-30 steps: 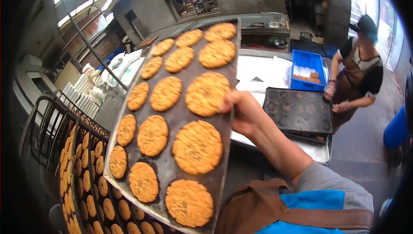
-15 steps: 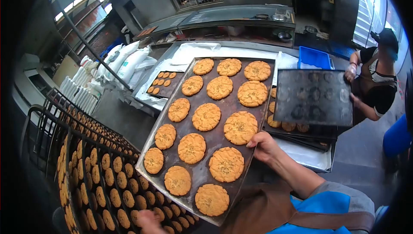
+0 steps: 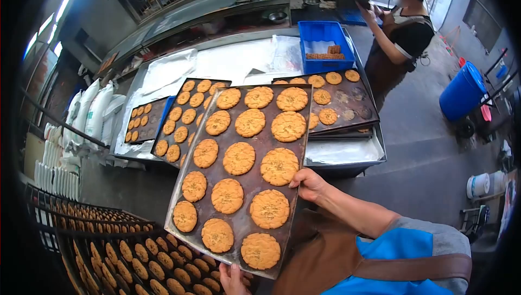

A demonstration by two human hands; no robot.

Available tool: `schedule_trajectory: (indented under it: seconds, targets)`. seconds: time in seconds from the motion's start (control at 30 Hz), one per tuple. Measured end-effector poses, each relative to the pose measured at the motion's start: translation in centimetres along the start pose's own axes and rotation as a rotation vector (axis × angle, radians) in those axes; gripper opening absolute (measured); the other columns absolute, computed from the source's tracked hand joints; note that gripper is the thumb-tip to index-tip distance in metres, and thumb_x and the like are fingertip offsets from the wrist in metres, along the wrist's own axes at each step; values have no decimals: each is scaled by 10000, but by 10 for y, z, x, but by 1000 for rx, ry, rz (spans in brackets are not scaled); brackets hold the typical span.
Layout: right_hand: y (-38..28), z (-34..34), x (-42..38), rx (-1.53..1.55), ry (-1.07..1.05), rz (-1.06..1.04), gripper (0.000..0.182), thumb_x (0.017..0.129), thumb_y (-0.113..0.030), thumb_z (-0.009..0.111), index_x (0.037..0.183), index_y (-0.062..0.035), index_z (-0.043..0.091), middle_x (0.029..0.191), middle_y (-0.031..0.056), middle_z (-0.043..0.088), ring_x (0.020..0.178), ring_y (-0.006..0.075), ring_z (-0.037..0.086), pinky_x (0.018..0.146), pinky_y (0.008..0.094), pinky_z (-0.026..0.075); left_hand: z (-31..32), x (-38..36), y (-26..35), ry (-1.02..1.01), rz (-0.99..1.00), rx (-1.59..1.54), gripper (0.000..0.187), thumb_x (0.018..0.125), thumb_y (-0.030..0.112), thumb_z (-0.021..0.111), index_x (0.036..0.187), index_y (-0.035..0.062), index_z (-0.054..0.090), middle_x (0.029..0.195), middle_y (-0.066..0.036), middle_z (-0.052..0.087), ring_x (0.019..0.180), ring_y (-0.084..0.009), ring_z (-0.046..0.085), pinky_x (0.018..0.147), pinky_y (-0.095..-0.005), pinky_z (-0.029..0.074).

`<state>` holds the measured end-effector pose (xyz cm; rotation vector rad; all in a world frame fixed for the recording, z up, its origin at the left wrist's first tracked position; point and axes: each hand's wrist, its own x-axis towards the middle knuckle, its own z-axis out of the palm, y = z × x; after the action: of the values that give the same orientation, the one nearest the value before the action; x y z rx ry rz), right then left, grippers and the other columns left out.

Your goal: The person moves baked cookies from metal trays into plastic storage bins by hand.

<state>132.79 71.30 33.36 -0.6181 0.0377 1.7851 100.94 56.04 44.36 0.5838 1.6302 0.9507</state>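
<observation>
A dark metal tray (image 3: 214,203) with rows of round cracked cookies (image 3: 239,158) is held tilted in front of me. My right hand (image 3: 310,185) grips its right edge, thumb on top and fingers underneath. At the near bottom edge my left hand (image 3: 233,280) is closed on the tray, with the thumb at the rim. Beyond the held tray, a second tray of cookies (image 3: 174,113) lies on the table's left part, and a stacked tray (image 3: 355,100), partly filled with cookies, lies at the right.
A white-covered table (image 3: 233,59) carries a blue crate (image 3: 326,51) with cookies inside. A co-worker (image 3: 404,37) stands behind it at the right, arms raised with a dark tray. Racks of cookies (image 3: 157,265) stand lower left, a blue barrel (image 3: 462,91) right.
My view has turned right. My left hand has come up from the rack side onto the tray's near edge. The co-worker has raised the dark tray off the stack.
</observation>
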Motion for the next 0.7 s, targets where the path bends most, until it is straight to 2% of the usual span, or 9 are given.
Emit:
schedule_trajectory:
  seconds: [0.1,0.17,0.23,0.3,0.37,0.43,0.5,0.57,0.7]
  targets:
    - [21,-12,-14,27,36,-92,197,653,109,574,805,55,686,770,136,692,709,225,661,733,324,540,-10,-8,59,0,-41,113,417,1012,180,577,1377,22,452,834,-50,622,571,-88,520,458,-200,383]
    - [27,5,-34,66,46,-110,245,658,109,575,866,65,697,843,141,713,763,236,681,767,334,552,-37,-7,84,13,35,276,418,1021,155,557,1394,2,447,993,-83,627,769,-99,556,659,-226,470]
    - [34,23,-55,111,137,-190,352,662,109,579,992,75,695,965,155,727,871,254,701,827,346,560,-59,-16,117,49,18,305,420,1015,169,570,1379,-10,463,1119,-118,616,889,-139,589,748,-260,501]
    - [50,15,-60,105,67,-257,476,669,108,579,1136,62,660,1070,161,719,966,266,699,882,359,560,-99,0,120,58,91,396,438,1009,175,580,1384,-15,458,1156,-132,613,967,-168,590,819,-287,500]
    - [62,52,-75,104,219,-359,229,646,82,609,853,76,707,848,178,725,788,274,702,809,369,564,-135,2,131,73,171,480,455,1004,182,589,1389,-21,454,1192,-145,611,1045,-196,591,890,-315,498]
    - [78,60,-81,86,214,-416,241,648,107,610,866,78,707,861,175,729,827,278,706,832,376,563,-170,0,148,27,143,576,479,995,188,607,1394,-26,453,1263,-170,592,1161,-240,561,990,-347,462]
    - [97,45,-65,111,298,-468,245,671,120,603,887,71,708,872,168,731,826,273,706,841,375,559,-182,-4,160,5,98,520,473,994,183,607,1391,-26,460,1261,-169,595,1151,-238,566,983,-343,467]
    - [113,9,-59,101,134,-535,459,693,152,578,1134,55,661,1062,155,719,971,298,698,897,397,557,-202,-11,170,-16,48,456,467,993,178,607,1389,-27,466,1258,-168,597,1142,-236,572,975,-338,471]
    - [135,28,-51,144,214,-613,409,702,151,576,1088,53,667,1090,137,709,992,277,679,925,389,528,-254,-12,168,58,105,466,403,992,157,602,1338,-27,510,1233,-150,608,1109,-225,583,964,-330,477]
